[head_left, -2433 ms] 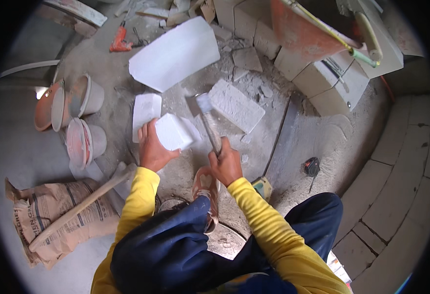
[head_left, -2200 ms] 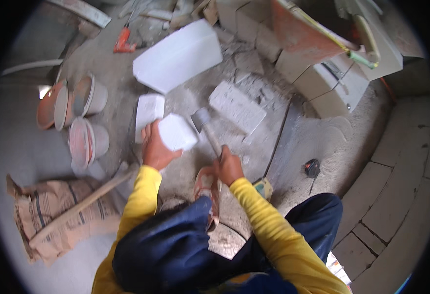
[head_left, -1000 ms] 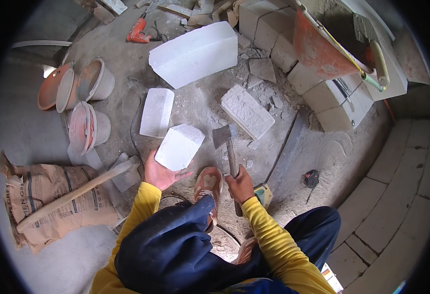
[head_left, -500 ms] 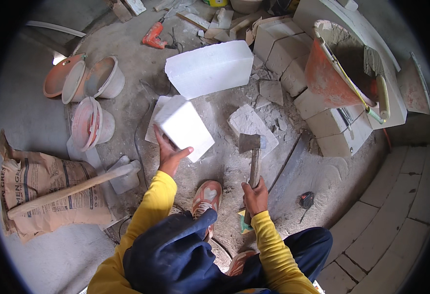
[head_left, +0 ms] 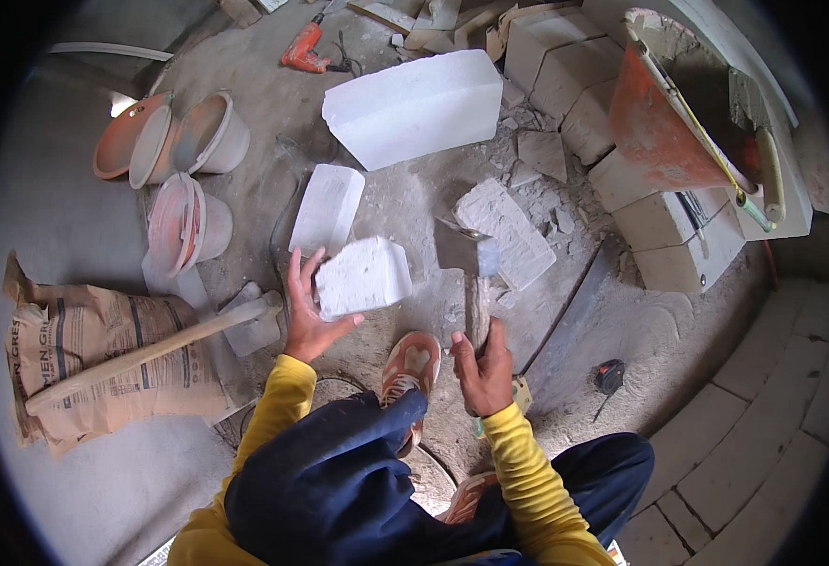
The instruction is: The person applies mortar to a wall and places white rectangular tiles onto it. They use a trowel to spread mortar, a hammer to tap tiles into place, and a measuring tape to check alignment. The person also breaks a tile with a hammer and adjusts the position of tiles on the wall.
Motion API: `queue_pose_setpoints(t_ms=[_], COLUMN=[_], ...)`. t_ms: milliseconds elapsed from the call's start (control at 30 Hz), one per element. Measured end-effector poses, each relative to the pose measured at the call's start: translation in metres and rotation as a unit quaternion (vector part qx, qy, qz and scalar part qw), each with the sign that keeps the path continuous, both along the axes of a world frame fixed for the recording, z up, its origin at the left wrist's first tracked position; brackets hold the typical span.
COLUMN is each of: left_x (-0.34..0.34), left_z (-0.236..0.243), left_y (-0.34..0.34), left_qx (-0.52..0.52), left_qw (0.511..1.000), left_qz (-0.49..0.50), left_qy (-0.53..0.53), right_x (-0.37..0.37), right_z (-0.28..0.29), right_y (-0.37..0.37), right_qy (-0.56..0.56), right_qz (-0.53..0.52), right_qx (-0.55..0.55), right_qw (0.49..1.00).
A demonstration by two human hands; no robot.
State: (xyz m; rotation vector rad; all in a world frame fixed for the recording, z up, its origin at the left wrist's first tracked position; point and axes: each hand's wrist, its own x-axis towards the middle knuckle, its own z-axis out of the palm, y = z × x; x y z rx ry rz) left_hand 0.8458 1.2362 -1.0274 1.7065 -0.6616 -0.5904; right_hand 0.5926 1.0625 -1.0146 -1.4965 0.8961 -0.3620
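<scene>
My left hand (head_left: 310,307) grips a small white block (head_left: 365,278) at its left side, with fingers and thumb spread wide around it. The block's rough, pitted face is turned toward me, and its upper edge is slightly blurred. My right hand (head_left: 486,368) is wrapped around the wooden handle of a hammer (head_left: 466,247), whose dull metal head points up and away from me. Just behind the held block lies another small white block (head_left: 327,209). A dusty flat block (head_left: 506,232) rests on the floor beyond the hammer head.
A large white block (head_left: 414,108) lies farther off, near an orange drill (head_left: 307,49). Buckets (head_left: 191,226) and a paper sack (head_left: 126,349) under a long-handled tool (head_left: 155,349) are at left. An orange mortar bucket (head_left: 660,123) stands over blocks at right; a tape measure (head_left: 609,375) lies nearer.
The small block in my left hand has turned, its rough face now toward me, uncovering the block behind it. The hammer has risen slightly and shifted left.
</scene>
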Motion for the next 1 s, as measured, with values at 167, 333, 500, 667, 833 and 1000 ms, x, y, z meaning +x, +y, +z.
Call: queue_pose_setpoints(t_ms=[167,333,500,667,833,1000], left_x=[0.001,0.002,-0.007,-0.005,-0.006,-0.007], left_z=[0.074,0.055,0.051,0.048,0.046,0.048], left_y=[-0.051,-0.052,-0.055,-0.051,-0.050,-0.054], left_qx=[0.276,0.290,0.297,0.289,0.286,0.289], left_qw=[0.896,0.914,0.915,0.920,0.922,0.918], left_qz=[-0.136,-0.078,-0.054,-0.036,-0.027,-0.043], left_qy=[-0.321,-0.273,-0.268,-0.263,-0.258,-0.267], right_x=[0.004,0.011,0.017,0.031,0.030,0.036], right_z=[0.023,0.037,0.060,0.034,0.054,0.036], right_y=[0.006,0.007,0.012,0.019,0.017,0.016], right_qy=[0.012,0.031,-0.077,0.094,-0.078,-0.038], right_qz=[0.004,0.054,-0.007,0.095,0.014,0.024], right_qx=[-0.030,-0.040,-0.136,-0.066,-0.115,-0.156], right_qw=[0.999,0.997,0.988,0.989,0.990,0.987])
